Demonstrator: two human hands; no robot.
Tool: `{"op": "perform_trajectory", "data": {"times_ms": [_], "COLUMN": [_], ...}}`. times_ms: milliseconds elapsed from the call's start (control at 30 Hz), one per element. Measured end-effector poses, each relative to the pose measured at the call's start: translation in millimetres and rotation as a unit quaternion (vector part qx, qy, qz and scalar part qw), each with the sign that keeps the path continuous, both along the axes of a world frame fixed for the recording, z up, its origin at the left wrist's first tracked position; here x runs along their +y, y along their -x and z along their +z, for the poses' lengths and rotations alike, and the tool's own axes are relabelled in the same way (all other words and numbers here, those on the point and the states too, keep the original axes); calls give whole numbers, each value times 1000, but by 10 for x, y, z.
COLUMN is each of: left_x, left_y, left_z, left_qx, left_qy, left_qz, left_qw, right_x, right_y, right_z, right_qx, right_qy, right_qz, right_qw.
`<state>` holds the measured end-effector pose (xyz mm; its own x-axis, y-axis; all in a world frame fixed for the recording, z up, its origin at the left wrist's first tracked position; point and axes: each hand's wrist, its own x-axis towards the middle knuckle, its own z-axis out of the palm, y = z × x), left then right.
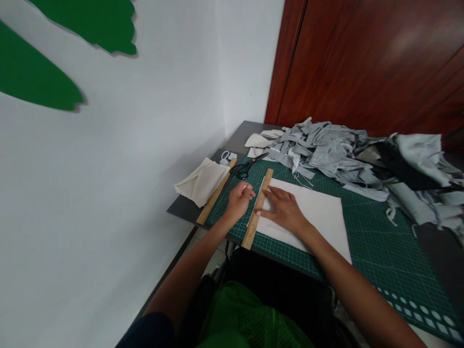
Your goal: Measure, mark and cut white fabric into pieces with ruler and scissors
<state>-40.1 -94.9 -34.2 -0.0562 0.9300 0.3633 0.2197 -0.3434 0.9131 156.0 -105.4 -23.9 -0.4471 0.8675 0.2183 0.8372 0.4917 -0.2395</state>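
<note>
A flat piece of white fabric (315, 212) lies on a green cutting mat (380, 246). A wooden ruler (258, 209) rests along the fabric's left edge. My right hand (284, 210) lies flat on the fabric with spread fingers, its fingertips touching the ruler. My left hand (239, 200) is curled just left of the ruler and pinches a small pale thing at the fingertips, too small to name.
Black scissors (246, 166) lie on the mat beyond the ruler. A second wooden ruler (216, 193) and folded cream cloth (201, 182) sit at the table's left edge. A pile of grey fabric scraps (344, 152) fills the back right. White wall left, wooden door behind.
</note>
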Motion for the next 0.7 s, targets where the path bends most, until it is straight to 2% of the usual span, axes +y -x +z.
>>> {"op": "perform_trajectory", "data": {"times_ms": [367, 700], "left_x": [28, -27], "left_y": [10, 38], "left_z": [33, 77], "left_qx": [34, 139], "left_qy": [1, -13], "left_qz": [-20, -43], "left_qw": [999, 989], "right_x": [14, 32], "right_y": [1, 16], "right_z": [24, 47], "right_qx": [15, 29], "right_qy": [12, 13], "right_qz": [4, 15], "right_qw": [1000, 999]}}
